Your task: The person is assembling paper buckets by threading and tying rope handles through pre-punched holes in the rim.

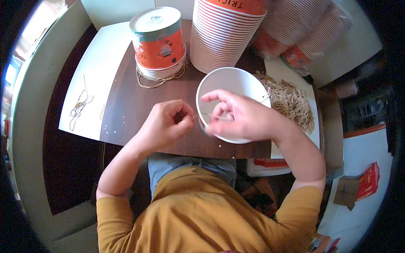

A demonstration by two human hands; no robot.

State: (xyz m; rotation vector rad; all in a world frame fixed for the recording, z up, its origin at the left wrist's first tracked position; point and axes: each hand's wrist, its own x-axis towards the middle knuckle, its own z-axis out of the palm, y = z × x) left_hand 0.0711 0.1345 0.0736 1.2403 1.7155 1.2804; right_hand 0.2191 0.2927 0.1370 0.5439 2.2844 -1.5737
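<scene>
A white paper bucket (230,78) lies at the table's front with its open mouth facing me. My right hand (247,118) is over that mouth, its fingertips slightly blurred. A thin tan string (209,114) runs between my hands across the bucket's opening. The right thumb and fingers close on it, the index finger held out. To the left of the bucket, my left hand (168,122) pinches the string's other end between thumb and curled fingers. Another bit of cord shows at a hole in the bucket's right wall.
Beyond the right hand lies a heap of tan strings (295,103). A tall stack of paper buckets (219,38) stands behind. Upside-down orange and green buckets (160,50), string loops around them, stand back left. Loose cord (80,105) lies far left; plastic-wrapped buckets (312,38) sit back right.
</scene>
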